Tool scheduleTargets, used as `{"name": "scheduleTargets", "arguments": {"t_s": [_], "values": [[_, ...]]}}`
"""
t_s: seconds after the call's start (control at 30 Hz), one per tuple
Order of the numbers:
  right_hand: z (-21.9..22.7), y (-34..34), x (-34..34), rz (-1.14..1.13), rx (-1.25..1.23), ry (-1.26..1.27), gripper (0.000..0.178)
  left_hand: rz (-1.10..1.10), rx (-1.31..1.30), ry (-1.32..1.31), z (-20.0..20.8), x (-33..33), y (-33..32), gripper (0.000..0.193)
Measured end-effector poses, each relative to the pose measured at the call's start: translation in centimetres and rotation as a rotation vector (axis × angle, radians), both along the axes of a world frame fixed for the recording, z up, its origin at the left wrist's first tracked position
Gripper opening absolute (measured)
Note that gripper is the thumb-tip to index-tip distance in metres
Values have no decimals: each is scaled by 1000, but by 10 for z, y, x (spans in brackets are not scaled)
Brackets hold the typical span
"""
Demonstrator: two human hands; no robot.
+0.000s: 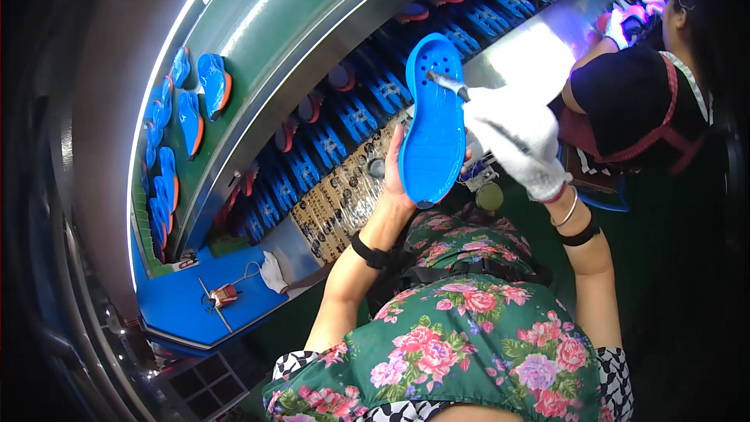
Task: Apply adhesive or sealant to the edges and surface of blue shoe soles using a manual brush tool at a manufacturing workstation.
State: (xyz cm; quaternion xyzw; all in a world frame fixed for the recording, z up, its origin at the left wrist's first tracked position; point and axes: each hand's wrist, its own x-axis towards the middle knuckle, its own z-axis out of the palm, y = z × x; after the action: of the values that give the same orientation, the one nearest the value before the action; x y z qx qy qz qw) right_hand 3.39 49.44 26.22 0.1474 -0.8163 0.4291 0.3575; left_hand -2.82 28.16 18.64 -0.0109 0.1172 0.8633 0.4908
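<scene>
A blue shoe sole [437,137] is held upright in front of me, its inner face toward me and several small holes near the toe end. My bare left hand [395,176] is closed around it from behind, with the thumb at its left edge. In a white cloth glove, my right hand [512,137] grips a thin brush [451,85]. The brush's dark tip meets the sole among the holes, as far as I can see. The glove hides most of the right fingers.
A curved green conveyor [262,12] at the left carries several blue soles with orange edges [212,86]. Below it are cardboard [344,191] and blue-and-black racks. A blue table [258,297] holds a white glove [273,273]. A co-worker [637,101] works at the right; a round pot [490,197] sits by my right wrist.
</scene>
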Motion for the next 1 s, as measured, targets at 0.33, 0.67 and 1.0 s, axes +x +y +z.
{"name": "scheduleTargets", "arguments": {"t_s": [0.33, 0.67, 1.0], "values": [[7, -1, 28, 193, -905, -478, 8, 187, 109, 436, 63, -64, -55, 129], [-62, -41, 24, 187, -916, -580, 7, 734, 439, -147, 128, -219, -81, 107], [-104, -23, 30, 126, -1127, -623, 14, 411, -452, 516, 171, -267, 94, 71]]}}
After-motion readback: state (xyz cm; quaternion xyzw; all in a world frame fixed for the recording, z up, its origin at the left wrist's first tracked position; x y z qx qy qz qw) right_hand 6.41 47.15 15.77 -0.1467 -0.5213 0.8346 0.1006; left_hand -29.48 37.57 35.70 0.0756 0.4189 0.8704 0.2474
